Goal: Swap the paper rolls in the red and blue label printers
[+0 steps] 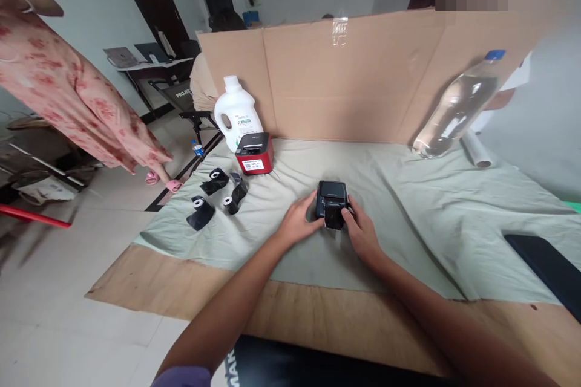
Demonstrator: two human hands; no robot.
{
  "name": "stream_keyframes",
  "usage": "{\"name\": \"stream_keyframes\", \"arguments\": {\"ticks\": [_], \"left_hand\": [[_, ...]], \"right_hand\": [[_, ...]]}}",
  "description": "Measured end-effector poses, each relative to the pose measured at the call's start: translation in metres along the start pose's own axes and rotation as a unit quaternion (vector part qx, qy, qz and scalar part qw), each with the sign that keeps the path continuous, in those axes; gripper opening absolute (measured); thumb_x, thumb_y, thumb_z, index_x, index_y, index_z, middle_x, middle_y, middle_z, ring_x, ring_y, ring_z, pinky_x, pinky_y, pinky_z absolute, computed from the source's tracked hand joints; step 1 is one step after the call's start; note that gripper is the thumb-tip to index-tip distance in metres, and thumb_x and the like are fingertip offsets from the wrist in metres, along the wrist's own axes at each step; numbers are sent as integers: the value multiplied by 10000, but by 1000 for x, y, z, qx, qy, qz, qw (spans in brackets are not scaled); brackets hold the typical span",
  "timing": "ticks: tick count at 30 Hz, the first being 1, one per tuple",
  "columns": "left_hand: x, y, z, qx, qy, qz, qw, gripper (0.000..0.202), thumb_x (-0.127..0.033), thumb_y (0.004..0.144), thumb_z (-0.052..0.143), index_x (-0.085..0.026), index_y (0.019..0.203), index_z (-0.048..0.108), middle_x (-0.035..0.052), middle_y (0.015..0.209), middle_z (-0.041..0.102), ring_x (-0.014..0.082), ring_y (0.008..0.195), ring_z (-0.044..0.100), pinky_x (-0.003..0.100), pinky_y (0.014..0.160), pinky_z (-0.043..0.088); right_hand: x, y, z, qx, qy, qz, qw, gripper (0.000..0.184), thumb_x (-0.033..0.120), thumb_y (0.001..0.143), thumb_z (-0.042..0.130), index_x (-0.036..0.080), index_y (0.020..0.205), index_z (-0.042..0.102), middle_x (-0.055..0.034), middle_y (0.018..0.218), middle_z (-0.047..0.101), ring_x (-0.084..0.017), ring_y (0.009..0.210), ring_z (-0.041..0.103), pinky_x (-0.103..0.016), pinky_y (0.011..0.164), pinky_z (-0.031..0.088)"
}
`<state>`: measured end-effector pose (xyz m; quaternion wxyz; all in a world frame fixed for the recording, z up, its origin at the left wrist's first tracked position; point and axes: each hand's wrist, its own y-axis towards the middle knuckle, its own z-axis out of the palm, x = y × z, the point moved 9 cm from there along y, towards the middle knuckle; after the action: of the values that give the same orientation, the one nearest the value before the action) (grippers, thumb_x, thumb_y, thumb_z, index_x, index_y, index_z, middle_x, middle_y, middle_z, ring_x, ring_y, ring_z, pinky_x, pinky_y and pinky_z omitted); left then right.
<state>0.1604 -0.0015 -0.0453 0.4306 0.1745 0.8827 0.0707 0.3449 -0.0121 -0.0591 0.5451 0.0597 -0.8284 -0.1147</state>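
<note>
A small black printer [331, 199] sits on the pale green cloth [408, 205] near the table's middle. My left hand [298, 222] grips its left side with curled fingers. My right hand [362, 233] holds its right side, with fingers at a black strip hanging from its front. Three black paper rolls [216, 195] lie to the left on the cloth. Behind them stands a red and black printer [254, 154].
A white detergent bottle [237, 110] stands by the red printer. A clear water bottle [458, 106] leans on the cardboard screen [354, 78] at the back right, beside a white roll [476, 150]. A dark flat object [544, 266] lies at the right. A person in a floral garment [68, 91] stands left.
</note>
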Motion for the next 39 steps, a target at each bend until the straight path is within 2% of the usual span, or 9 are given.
{"name": "stream_keyframes", "arguments": {"ticks": [3,7,11,15,23,29,34,37,39], "left_hand": [[0,4,5,12,29,16,999,911,-319,731,804,-204,1539,401,130,1495,536,325,1372,513,478,1173,386],[-4,5,7,11,19,23,999,897,-301,717,822,-204,1520,435,128,1481,551,318,1366,521,466,1173,384],[-3,3,6,1,16,-8,1000,895,-297,684,847,-241,1496,473,102,1463,574,318,1361,527,477,1169,386],[1,3,7,0,28,-19,999,950,-323,682,848,-236,1527,424,115,1470,565,322,1338,550,472,1160,398],[11,7,10,26,60,-33,997,973,-422,680,850,-190,1524,426,142,1402,619,328,1287,584,450,1116,448],[15,6,8,15,68,-41,997,940,-448,682,851,-195,1502,467,138,1440,588,341,1324,548,475,1153,407],[17,5,9,14,49,-54,997,972,-414,670,866,-203,1519,444,128,1480,552,353,1364,507,502,1183,367],[18,5,9,23,34,-54,998,990,-429,678,860,-206,1535,419,120,1510,519,356,1393,478,506,1195,352],[17,6,9,27,26,-48,998,994,-454,673,861,-230,1536,420,102,1517,514,355,1400,473,500,1198,352]], "right_hand": [[-3,3,-1,0,0,11,1000,629,572,944,471,217,1461,520,-153,1359,639,-325,1284,577,-543,1109,428],[1,6,-5,3,14,7,1000,601,544,933,482,198,1416,573,-152,1328,662,-326,1245,606,-533,1092,445],[7,7,-9,3,21,5,1000,551,519,948,459,219,1386,605,-123,1305,686,-310,1191,642,-500,1037,497],[11,7,-10,2,16,-3,1000,533,498,939,474,224,1374,618,-108,1294,697,-304,1143,670,-486,1001,526],[2,12,-10,-1,13,6,1000,578,515,911,521,193,1383,606,-133,1341,666,-323,1197,646,-506,1051,492],[3,12,-10,8,-19,-7,1000,560,516,925,493,198,1370,617,-137,1273,699,-313,1124,672,-510,1026,499],[6,16,-6,20,-36,-32,999,631,559,957,421,167,1430,565,-155,1428,598,-309,1320,546,-511,1142,387],[11,33,-5,30,-38,-75,996,666,602,968,361,185,1456,541,-124,1507,529,-300,1430,427,-515,1199,298],[10,52,-7,41,-47,-77,995,641,600,974,347,229,1457,544,-87,1493,551,-299,1417,444,-519,1194,304]]}}
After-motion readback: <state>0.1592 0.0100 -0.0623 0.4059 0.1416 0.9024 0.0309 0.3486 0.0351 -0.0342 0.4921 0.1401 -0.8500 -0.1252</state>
